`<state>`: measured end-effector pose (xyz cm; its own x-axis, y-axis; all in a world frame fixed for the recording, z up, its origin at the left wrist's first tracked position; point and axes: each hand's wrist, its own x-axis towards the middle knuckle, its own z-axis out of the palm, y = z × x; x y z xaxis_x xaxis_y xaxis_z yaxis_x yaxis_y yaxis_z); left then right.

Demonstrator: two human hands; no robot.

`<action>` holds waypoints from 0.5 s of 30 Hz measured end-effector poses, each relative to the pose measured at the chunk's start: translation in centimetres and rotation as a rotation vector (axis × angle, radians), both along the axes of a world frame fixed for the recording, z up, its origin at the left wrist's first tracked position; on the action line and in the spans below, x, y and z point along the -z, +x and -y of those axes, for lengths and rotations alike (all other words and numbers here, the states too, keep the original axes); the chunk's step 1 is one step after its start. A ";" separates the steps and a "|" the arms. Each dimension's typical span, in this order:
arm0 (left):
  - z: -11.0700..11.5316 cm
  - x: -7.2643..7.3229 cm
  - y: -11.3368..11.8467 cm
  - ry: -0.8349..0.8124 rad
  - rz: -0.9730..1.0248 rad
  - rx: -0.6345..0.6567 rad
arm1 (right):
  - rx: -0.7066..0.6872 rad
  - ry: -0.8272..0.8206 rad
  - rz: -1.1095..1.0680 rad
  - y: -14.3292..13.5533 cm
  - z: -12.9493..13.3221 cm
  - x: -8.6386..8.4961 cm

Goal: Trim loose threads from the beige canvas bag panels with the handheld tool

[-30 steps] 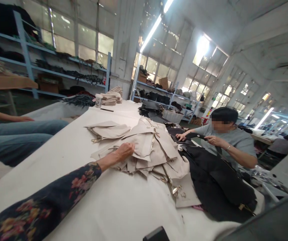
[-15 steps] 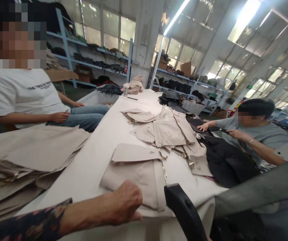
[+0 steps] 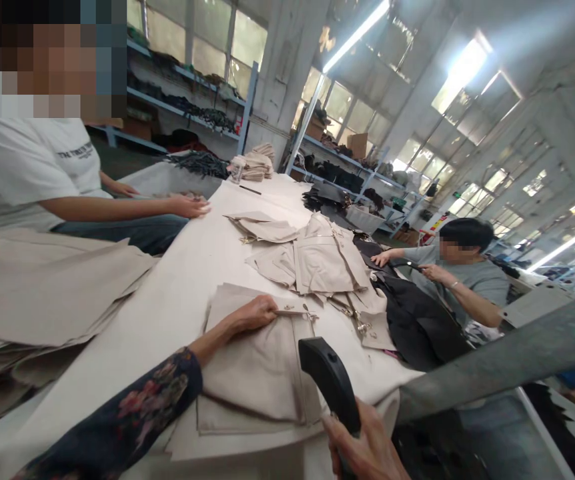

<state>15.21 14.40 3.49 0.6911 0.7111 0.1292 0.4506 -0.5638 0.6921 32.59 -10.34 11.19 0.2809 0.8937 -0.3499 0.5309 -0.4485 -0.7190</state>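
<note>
The left hand (image 3: 255,313) rests with fingers curled on the far edge of a beige fabric piece (image 3: 257,363) lying at the near end of the white table (image 3: 177,293), just beside its metal clasp (image 3: 307,312). The right hand (image 3: 365,447), near and to the right, is clamped around a black handle (image 3: 330,380). A pile of beige pieces (image 3: 317,263) lies farther along the table.

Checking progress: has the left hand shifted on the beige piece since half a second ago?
Yes. The left hand went from the beige piece's near corner up to its far flap.
</note>
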 end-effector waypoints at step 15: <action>-1.9 1.7 -1.8 -0.599 0.300 0.290 | -0.053 0.142 -0.107 -0.7 -8.5 0.8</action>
<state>13.38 16.34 1.80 0.8581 0.5133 -0.0108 0.0829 -0.1176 0.9896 31.89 -1.82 10.43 0.2003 0.9486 -0.2450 0.4678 -0.3123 -0.8268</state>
